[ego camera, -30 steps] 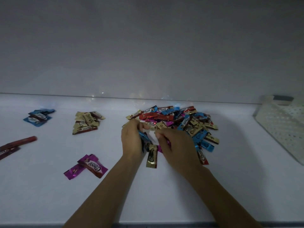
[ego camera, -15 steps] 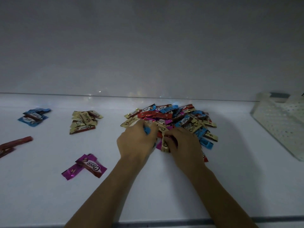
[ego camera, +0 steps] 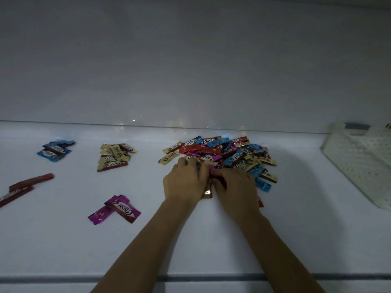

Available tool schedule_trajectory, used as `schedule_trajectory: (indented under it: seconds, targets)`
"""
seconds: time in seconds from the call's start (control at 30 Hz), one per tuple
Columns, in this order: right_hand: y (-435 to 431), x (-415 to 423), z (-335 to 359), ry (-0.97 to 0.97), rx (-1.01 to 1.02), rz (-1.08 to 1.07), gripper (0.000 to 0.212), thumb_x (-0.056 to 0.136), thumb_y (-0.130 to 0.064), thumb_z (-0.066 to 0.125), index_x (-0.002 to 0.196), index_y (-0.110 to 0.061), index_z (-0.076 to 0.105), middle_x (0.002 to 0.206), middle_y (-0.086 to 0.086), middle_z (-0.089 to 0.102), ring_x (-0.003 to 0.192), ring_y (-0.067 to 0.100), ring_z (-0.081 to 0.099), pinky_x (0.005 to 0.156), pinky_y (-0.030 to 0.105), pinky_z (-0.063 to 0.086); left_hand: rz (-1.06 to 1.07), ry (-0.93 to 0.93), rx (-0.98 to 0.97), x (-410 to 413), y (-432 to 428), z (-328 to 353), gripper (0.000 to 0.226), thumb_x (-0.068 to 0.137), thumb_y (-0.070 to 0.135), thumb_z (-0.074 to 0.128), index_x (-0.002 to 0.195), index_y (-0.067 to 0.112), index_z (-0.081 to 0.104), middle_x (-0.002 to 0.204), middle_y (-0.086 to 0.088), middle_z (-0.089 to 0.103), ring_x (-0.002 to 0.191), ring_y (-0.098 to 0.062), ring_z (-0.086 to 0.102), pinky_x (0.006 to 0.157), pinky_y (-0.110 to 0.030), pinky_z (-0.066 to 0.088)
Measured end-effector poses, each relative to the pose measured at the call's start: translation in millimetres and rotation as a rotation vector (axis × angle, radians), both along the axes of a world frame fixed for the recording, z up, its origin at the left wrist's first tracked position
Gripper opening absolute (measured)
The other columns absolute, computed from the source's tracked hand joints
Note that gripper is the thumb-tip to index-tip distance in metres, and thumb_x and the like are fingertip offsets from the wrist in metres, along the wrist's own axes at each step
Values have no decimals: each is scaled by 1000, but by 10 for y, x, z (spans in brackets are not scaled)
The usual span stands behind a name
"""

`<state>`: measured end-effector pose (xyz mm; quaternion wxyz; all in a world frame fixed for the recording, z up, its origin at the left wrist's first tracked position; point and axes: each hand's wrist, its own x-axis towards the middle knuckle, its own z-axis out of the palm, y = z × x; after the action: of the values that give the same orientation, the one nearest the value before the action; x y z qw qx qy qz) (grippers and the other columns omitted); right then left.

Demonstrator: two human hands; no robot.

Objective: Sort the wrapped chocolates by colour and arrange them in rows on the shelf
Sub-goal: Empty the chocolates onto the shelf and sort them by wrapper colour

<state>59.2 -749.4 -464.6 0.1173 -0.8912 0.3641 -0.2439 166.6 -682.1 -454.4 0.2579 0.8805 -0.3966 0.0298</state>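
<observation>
Gold chocolate (ego camera: pixel 207 194) half hidden by left hand (ego camera: pixel 186 182).

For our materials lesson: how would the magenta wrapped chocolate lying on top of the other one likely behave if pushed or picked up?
The magenta chocolate is small and flat, so probably light and unlikely to roll. Its glossy wrapper on the smooth white shelf suggests it would slide easily. The crimped ends look thin, likely floppy.

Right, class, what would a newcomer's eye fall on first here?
The mixed heap of chocolates at back centre, with the left hand and right hand meeting at its near edge. Then the small sorted groups to the left: blue pile, gold pile, pink pair, red pair.
</observation>
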Motion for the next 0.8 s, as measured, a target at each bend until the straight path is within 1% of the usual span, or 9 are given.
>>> schedule_trajectory:
  seconds: [0.1,0.2,0.27,0.33,0.37,0.47,0.6,0.7,0.8]
  targets:
    - [11,-14,38,-61,56,43,21,98,-21,46,110,-19,63,91,-2,65,81,12,54,89,33,45,7,-36,64,-17,-57,-24,67,89,72,27,125,21,49,120,-3,52,113,-23,50,77,-36,43]
    - [13,-47,67,-88,113,39,25,98,-18,45,116,-19,62,98,-2,67,81,6,52,78,21,43,10,-8,42,28,-135,-33,65,89,71,31,128,21,47,123,-2,53,116,-21,48,81,-36,44]
    - [12,-33,51,-118,133,41,23,96,-20,49,115,-21,62,100,-5,67,87,8,59,84,26,47,-28,-8,2,39,-170,-37,57,92,66,35,130,24,46,123,1,56,115,-18,48,80,-33,42]
    - [-9,-10,15,-131,139,18,21,93,-22,54,113,-23,62,100,-6,66,93,11,59,89,33,48,-96,-18,-19,45,-181,-45,51,94,59,39,133,26,44,126,3,55,116,-17,46,81,-31,41]
    - [-21,-7,8,-131,149,-2,21,92,-22,56,112,-23,62,101,-6,66,95,11,58,89,32,48,-129,-20,-16,48,-178,-55,50,95,56,40,134,26,43,128,4,55,118,-17,45,81,-31,40]
    - [-52,-10,-4,-137,167,-35,22,91,-19,59,113,-21,60,106,-4,65,100,13,58,90,31,47,-205,-59,-7,57,-157,-92,53,94,56,43,139,28,41,130,5,53,119,-18,44,81,-30,40]
    - [-52,-2,1,-157,204,-29,34,92,-12,56,125,-19,53,115,-2,65,109,18,58,98,40,44,-251,-58,-37,51,-156,-126,59,91,56,46,141,27,40,130,4,53,116,-19,49,81,-29,40]
    - [-55,-5,2,-174,222,-21,35,92,-7,50,126,-16,52,116,1,65,110,20,58,98,42,44,-225,-40,-88,64,-161,-123,48,90,48,55,132,26,47,121,3,58,110,-19,53,78,-30,43]
    - [-48,-10,-9,-159,205,-1,33,92,-5,49,123,-15,54,115,1,65,110,19,58,99,41,44,-217,-73,-161,62,-156,-121,33,87,43,60,112,23,53,103,3,63,94,-19,57,66,-28,41]
